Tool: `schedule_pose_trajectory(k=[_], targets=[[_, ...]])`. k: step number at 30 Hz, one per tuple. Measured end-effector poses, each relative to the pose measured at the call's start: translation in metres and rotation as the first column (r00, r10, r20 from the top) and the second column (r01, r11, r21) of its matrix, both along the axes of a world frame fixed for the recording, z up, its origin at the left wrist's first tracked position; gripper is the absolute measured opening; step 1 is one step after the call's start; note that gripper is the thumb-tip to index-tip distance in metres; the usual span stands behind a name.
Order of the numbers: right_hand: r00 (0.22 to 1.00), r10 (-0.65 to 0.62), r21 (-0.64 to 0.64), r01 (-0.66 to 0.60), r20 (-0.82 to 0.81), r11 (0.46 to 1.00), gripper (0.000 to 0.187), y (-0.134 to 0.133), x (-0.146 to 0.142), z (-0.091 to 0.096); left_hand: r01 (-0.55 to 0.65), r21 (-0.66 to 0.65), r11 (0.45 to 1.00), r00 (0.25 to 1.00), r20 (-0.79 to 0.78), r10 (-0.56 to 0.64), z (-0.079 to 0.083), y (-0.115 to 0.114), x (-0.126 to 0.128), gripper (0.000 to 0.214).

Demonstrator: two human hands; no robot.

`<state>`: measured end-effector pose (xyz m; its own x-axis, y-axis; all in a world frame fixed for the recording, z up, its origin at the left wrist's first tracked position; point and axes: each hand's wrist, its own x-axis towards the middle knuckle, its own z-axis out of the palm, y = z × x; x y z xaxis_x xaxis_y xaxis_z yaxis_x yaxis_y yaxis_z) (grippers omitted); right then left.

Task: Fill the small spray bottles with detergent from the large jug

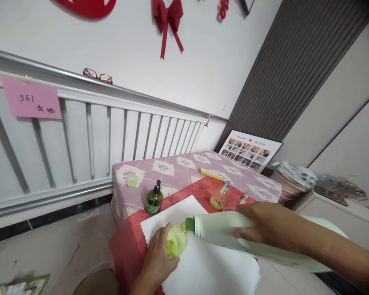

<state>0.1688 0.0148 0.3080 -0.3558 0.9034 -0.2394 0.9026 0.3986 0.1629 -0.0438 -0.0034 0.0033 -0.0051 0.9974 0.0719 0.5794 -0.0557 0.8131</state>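
Observation:
My left hand (158, 252) is wrapped round a small clear yellow-green bottle (176, 242), tilted, with yellowish liquid inside. In my right hand (261, 223) is a large pale-green jug (218, 230), held nearly on its side. The jug's green spout (190, 224) meets the small bottle's mouth; whether liquid is flowing cannot be made out. Behind my left hand stands a dark green pump bottle (154, 199) with a black pump. A clear spray bottle (219, 197) holding a little yellow liquid is beyond the jug.
A white sheet (215, 266) lies over a red cloth (126, 237) on the purple patterned tablecloth (193, 164). On it are a pale-green cap (132, 181) and a yellow-edged box (212, 174). A photo board (249, 150) leans behind. A white radiator (95, 135) runs along the wall.

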Motion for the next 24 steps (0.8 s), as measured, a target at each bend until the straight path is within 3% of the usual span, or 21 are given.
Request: schedule_pose_trajectory(k=[24], targets=[[1.000,0.011,0.015,-0.011,-0.002,1.000,0.025,0.0008,0.0055,-0.0044,-0.005,0.023,1.000,1.000,0.008,0.005,-0.0020,-0.0012,0.0008,0.095]])
